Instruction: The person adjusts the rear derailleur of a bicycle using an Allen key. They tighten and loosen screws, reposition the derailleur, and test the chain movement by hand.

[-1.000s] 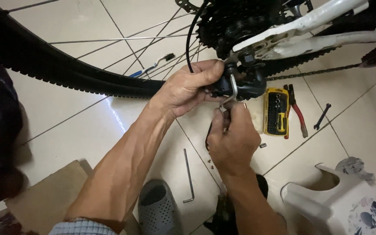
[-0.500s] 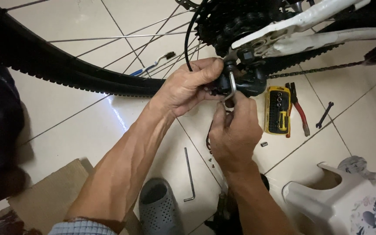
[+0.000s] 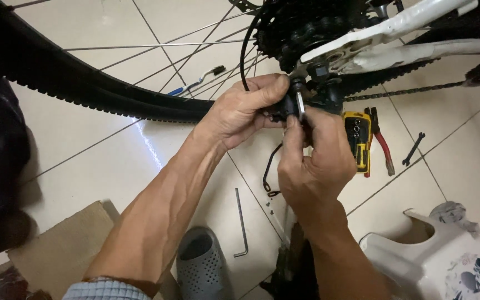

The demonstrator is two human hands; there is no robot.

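Observation:
A bicycle's rear wheel fills the top of the view, with its black tyre [image 3: 84, 91], spokes and a dark sprocket cluster [image 3: 301, 28] beside the white frame [image 3: 395, 33]. My left hand [image 3: 243, 111] grips the black rear derailleur [image 3: 320, 100] just under the frame end. My right hand [image 3: 315, 161] pinches a small silver tool [image 3: 300, 105] pressed against the derailleur. A black cable [image 3: 270, 166] hangs loose between my hands and the floor.
On the tiled floor lie a hex key [image 3: 241, 222], a yellow bit holder [image 3: 358, 139], red-handled pliers [image 3: 381, 144], a small black spanner [image 3: 414, 149] and a brush [image 3: 195, 83]. A grey clog [image 3: 198, 269], cardboard [image 3: 51, 250] and a white plastic stool [image 3: 445, 261] sit near me.
My right hand has risen slightly toward the derailleur and the silver tool now stands more upright against it. My left hand keeps its grip.

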